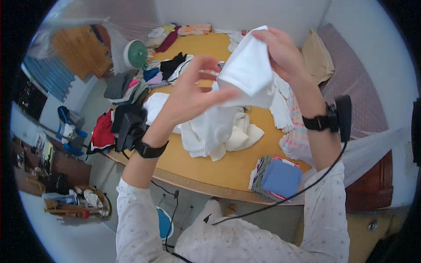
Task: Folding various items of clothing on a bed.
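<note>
My right hand (285, 53) is closed on the top corner of a white cloth garment (248, 65), holding it up over the bed. Beside the garment's left edge is my left hand (188, 94), slightly blurred, its thumb and fingers spread apart and the thumb passing in front of the cloth's lower edge. What kind of garment it is I cannot make out. Below it lies a loose heap of white clothes (206, 131), with a cream cloth (245, 133) at its right side.
Folded clothes (280, 177), blue on top, sit at the bed's (193, 168) near right edge. Several dark and coloured clothes (120, 87) lie left, near a green fan (137, 54). A pillow (316, 57) leans at the right wall. A cable (302, 193) runs from my right wrist.
</note>
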`<state>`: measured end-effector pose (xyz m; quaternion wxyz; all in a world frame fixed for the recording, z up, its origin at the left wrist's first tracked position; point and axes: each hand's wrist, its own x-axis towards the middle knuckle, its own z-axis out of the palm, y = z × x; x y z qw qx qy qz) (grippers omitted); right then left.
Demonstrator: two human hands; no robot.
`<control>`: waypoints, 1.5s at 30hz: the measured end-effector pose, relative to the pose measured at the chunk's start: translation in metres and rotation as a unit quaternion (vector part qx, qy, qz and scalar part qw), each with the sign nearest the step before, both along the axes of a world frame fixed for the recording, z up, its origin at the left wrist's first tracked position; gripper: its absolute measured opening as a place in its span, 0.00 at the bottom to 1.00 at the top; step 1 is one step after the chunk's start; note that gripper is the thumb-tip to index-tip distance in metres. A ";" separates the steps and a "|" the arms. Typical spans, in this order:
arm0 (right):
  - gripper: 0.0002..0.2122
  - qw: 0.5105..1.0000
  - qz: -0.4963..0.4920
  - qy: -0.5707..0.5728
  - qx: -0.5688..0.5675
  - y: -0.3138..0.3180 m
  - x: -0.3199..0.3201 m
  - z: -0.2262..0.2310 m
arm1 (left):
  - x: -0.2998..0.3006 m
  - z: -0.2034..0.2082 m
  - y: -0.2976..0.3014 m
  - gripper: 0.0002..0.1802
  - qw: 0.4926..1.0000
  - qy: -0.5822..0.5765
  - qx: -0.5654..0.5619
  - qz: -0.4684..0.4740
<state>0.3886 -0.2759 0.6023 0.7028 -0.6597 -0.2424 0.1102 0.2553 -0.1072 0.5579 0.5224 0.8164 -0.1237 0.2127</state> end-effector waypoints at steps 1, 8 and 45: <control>0.09 1.000 0.014 -0.008 0.005 0.009 -0.019 0.012 | -0.022 0.019 -0.016 0.33 0.993 -0.053 0.096 0.033; 0.15 0.992 0.105 -0.066 -0.025 0.009 -0.104 0.058 | -0.048 0.066 -0.003 0.22 0.998 0.020 -0.028 0.047; 0.16 0.864 -0.039 -0.474 -0.166 -0.132 -0.100 0.149 | -0.110 0.183 0.071 0.23 0.995 -0.005 -0.013 0.098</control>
